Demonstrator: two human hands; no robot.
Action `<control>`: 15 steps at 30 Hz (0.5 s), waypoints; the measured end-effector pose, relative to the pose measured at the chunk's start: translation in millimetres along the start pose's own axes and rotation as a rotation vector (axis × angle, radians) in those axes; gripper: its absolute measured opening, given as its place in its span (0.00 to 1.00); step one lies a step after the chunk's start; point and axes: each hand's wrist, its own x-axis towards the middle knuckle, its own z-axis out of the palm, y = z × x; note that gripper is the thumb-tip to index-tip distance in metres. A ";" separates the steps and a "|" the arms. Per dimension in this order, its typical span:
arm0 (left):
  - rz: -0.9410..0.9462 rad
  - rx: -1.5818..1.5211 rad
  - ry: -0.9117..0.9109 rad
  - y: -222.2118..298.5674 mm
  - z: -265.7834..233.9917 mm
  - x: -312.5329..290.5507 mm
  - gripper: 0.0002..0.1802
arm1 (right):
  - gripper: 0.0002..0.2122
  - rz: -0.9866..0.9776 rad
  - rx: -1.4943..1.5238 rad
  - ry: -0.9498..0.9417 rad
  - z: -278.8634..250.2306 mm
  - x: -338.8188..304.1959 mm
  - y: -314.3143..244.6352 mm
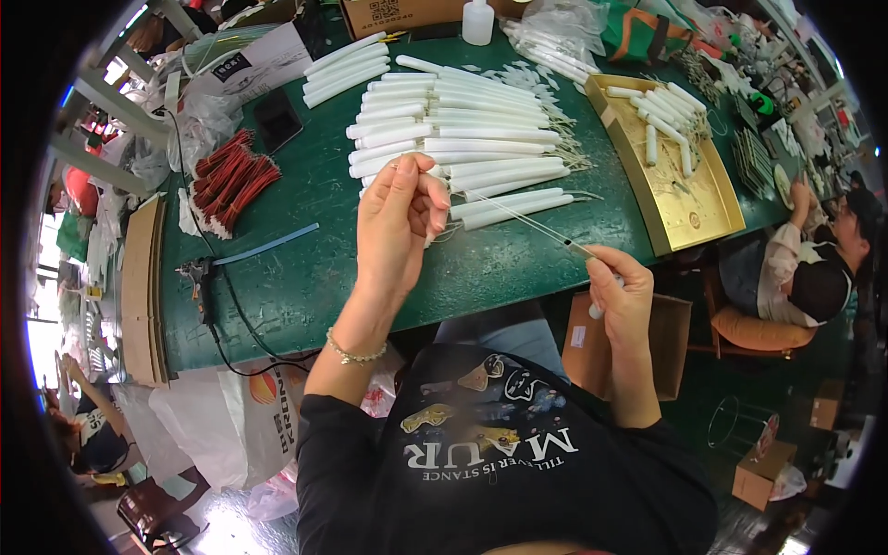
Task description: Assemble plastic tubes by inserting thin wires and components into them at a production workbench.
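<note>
workshop: green workbench, stacked white tubes

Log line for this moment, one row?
left hand: pinches thin wire | right hand: grips wire's other end | behind: white tubes on green table

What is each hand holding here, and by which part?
The left hand pinches one end of a thin wire between its fingertips. The right hand grips the wire's other end, where a small white tube shows below the fist.
</note>
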 end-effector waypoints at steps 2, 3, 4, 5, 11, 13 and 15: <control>-0.015 0.077 -0.032 12.1 -5.7 5.8 0.13 | 0.07 -0.003 -0.016 -0.015 1.2 2.4 -2.2; -0.036 0.152 -0.068 19.4 -8.2 9.3 0.13 | 0.07 0.009 0.030 -0.039 2.1 3.5 -4.1; -0.036 0.188 -0.141 29.1 -9.5 13.9 0.14 | 0.07 0.020 0.075 -0.062 3.4 5.4 -6.3; -0.012 0.268 -0.196 36.3 -13.9 21.6 0.15 | 0.07 0.018 0.075 -0.062 5.5 8.6 -8.9; 0.175 0.976 -0.408 88.1 -52.1 103.4 0.21 | 0.08 -0.039 0.312 -0.015 21.1 57.9 -22.6; 0.267 1.248 -0.102 79.3 -113.8 151.7 0.18 | 0.08 -0.058 0.333 -0.047 27.0 71.6 -24.7; 0.375 1.813 0.094 65.4 -166.5 176.9 0.13 | 0.08 -0.074 0.389 -0.083 30.9 78.8 -29.2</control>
